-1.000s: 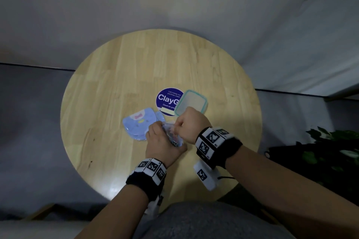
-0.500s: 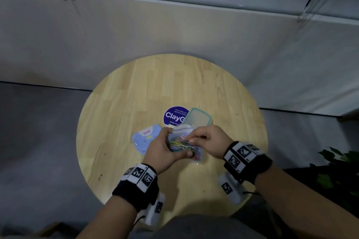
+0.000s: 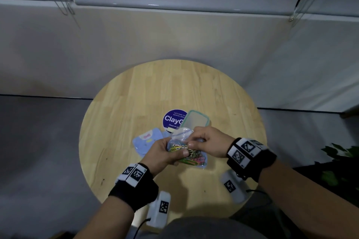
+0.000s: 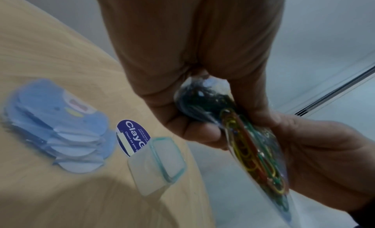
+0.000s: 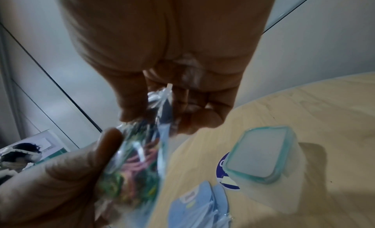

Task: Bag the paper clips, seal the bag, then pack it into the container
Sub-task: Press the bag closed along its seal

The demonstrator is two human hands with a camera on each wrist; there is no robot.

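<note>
A clear zip bag [image 3: 191, 158] full of coloured paper clips [image 4: 243, 144] hangs above the near middle of the round wooden table [image 3: 136, 99]. My left hand [image 3: 169, 152] grips the bag's left side, thumb across the front. At the bag's upper edge, my right hand [image 3: 204, 140] pinches the top strip [image 5: 168, 91]. Whether the strip is pressed closed cannot be told. The small clear container [image 3: 196, 121] with a teal rim stands open just beyond the hands, with nothing visible in it. In the right wrist view the bag [image 5: 140, 159] is blurred.
A pile of light blue bags [image 3: 146, 141] lies left of the hands. A round purple sticker [image 3: 172, 120] sits beside the container. Grey floor surrounds the table, and green plant leaves [image 3: 340, 153] show at the right edge.
The bag has come up off the table and now shows its clips between both hands. My right hand has shifted right along the bag's top. The head view has tilted upward.
</note>
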